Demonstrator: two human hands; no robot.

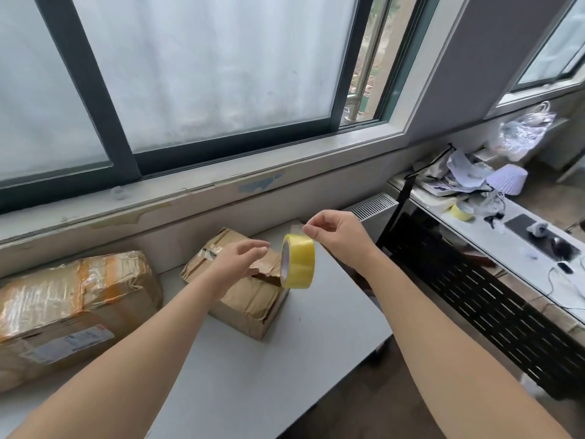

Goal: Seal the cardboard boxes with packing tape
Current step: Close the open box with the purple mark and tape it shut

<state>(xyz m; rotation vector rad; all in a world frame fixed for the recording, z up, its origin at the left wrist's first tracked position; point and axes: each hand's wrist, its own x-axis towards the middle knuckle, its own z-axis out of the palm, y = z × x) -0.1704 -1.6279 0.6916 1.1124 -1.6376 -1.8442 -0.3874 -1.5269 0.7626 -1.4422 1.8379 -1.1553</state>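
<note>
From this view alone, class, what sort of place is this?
Probably a home or small office room: a white table beside a sliding window, plus a cluttered side desk.

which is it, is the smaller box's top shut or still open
Still open: the smaller box has its crumpled top flap lifted, with a dark gap under it beside the tape roll.

Pale daylight is coming through the frosted, dark-framed window [202, 74] filling the upper left. A grey wall [468, 74] is rising at upper right, above a cluttered side surface [506, 245].
</note>
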